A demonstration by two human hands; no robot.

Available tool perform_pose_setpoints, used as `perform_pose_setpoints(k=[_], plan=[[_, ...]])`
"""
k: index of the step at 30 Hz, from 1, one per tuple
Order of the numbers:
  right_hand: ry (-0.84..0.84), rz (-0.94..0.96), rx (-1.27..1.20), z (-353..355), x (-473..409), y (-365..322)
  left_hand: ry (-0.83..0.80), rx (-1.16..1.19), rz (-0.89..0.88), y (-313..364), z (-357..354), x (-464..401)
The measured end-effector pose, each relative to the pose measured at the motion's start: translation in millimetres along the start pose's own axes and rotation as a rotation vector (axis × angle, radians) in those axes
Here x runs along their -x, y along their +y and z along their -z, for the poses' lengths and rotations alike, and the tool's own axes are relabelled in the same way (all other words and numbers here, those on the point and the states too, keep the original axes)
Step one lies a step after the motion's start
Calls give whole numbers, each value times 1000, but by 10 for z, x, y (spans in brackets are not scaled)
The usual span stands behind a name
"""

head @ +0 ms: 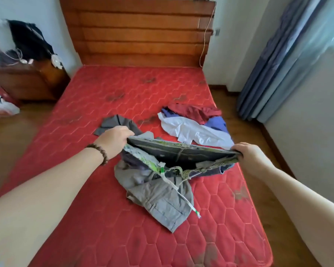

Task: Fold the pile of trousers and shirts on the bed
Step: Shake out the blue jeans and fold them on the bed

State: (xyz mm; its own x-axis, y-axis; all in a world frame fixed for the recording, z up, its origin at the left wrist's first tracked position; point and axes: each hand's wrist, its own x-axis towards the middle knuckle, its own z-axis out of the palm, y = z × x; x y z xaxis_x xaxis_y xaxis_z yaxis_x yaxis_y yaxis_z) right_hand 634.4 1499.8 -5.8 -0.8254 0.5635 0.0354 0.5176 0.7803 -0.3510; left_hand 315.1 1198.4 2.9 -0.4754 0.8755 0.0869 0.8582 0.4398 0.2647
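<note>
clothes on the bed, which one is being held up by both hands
The dark shorts with green-patterned waistband, stretched between left hand and right hand; the others lie loose.

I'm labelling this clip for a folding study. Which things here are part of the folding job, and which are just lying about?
Part of the job:
- dark shorts, gripped by left hand and right hand
- grey trousers
- grey garment
- heap of red, white and blue clothes
- bed

Lying about:
- wooden cabinet
- curtain

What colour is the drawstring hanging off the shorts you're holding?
The drawstring is white with green tips, clearest in the head view against the grey shorts.
</note>
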Motion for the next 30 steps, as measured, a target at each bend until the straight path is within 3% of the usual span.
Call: perform_pose_setpoints(k=[3, 6, 11, 17, 22, 24, 26, 30], plan=[[108, 84, 25, 554, -107, -212, 168, -23, -56, 92, 676, -45], [283, 104, -44, 1042, -160, -393, 386, -178, -245, 242, 1229, -8], [475, 210, -175, 1767, -195, -649, 471, -463, -507, 394, 1959, 112], [491, 421, 93, 2421, -99, -989, 462, -614, -577, 406, 2699, 185], [350, 495, 399, 2621, -50, -1104, 360, -889, -501, 389, 2981, 285], [379, 542, 505, 2660, -71, -1116, 342, -953, -475, 372, 3009, 289], [503, 626, 452, 2671, -100, -1133, 401, -916, -455, 370, 3009, 272], [658, 547, 267, 2952, -272, -1124, 646, -773, -351, 445, 3285, 178]])
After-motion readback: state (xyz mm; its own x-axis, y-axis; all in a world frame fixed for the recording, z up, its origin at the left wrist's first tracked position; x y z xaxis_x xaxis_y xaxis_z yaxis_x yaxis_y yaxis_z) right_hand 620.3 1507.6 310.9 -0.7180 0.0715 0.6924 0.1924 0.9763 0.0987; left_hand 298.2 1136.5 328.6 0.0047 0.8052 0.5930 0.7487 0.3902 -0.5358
